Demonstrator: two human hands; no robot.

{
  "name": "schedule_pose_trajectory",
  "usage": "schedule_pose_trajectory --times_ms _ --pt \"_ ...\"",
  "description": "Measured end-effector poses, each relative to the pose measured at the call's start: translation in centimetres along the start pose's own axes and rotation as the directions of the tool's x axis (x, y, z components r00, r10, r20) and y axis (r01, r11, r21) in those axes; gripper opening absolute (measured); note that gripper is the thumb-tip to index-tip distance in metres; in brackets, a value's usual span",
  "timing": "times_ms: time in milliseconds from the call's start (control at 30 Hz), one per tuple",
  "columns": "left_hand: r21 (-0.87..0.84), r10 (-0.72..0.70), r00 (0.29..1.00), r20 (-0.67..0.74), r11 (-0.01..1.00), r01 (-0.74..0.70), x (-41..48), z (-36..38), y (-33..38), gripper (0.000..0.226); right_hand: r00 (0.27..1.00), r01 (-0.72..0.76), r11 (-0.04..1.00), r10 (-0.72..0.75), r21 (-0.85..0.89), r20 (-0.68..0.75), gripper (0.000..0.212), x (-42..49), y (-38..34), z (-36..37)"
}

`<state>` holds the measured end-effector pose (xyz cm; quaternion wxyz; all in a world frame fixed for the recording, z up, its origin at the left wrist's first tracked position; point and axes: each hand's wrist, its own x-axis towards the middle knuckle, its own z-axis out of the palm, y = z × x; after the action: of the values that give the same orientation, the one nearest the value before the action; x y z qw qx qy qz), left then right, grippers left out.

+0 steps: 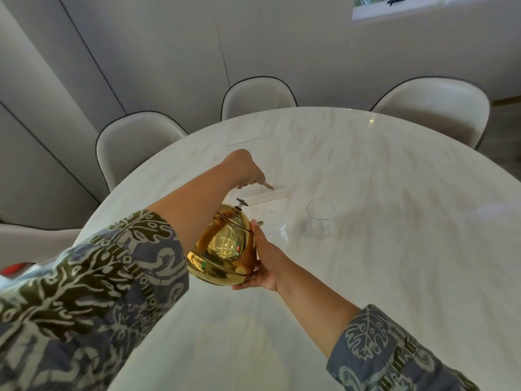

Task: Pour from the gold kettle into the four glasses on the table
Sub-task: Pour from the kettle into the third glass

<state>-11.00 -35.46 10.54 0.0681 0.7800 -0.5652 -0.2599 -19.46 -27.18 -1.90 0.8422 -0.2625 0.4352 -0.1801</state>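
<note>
The gold kettle (222,246) hangs tilted above the white marble table (394,249), its black lid knob pointing away from me. My left hand (245,170) is closed in a fist around a gold handle end that sticks out past my fingers. My right hand (265,266) cups the kettle's right side and underside. The short spout sits at the rim of the nearer clear glass (273,225). A second clear glass (320,218) stands to its right. Both look empty. Only two glasses are in view; my left arm hides the table behind it.
A flat clear acrylic piece (267,194) lies just behind the nearer glass. Pale chairs ring the far side: one at left (135,148), one at the middle (258,97), one at right (434,111). Something red (14,269) shows at the left edge.
</note>
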Motion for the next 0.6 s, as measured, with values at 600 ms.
schedule_pose_trajectory --times_ms 600 --pt "0.03 -0.004 1.0 0.029 1.0 0.003 0.67 -0.16 0.64 0.038 1.0 0.018 0.998 -0.019 0.06 0.007 0.049 0.87 -0.26 -0.13"
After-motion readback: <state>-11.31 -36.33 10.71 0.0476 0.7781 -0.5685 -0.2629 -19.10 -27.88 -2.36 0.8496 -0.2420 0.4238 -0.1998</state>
